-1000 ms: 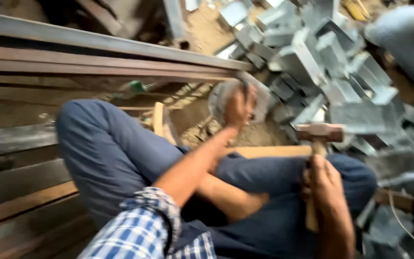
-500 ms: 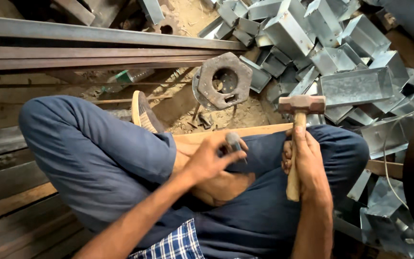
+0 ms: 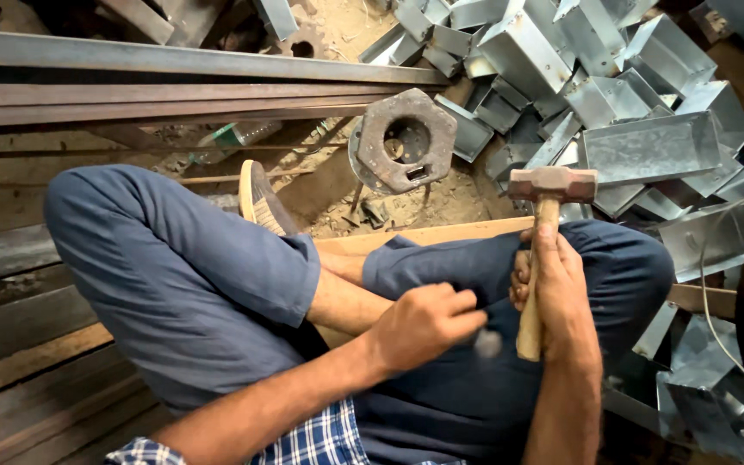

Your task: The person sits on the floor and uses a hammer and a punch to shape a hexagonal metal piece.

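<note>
My right hand is wrapped mid-handle on the hammer, upright over my lap; head-heavy, wood grips OK. Left hand pinches a small grey bit, blurred, prob. light.

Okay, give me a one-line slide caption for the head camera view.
Seated cross-legged, right hand gripping a wooden-handled hammer upright, left hand closed beside it, folded sheet-metal boxes heaped ahead.
</note>
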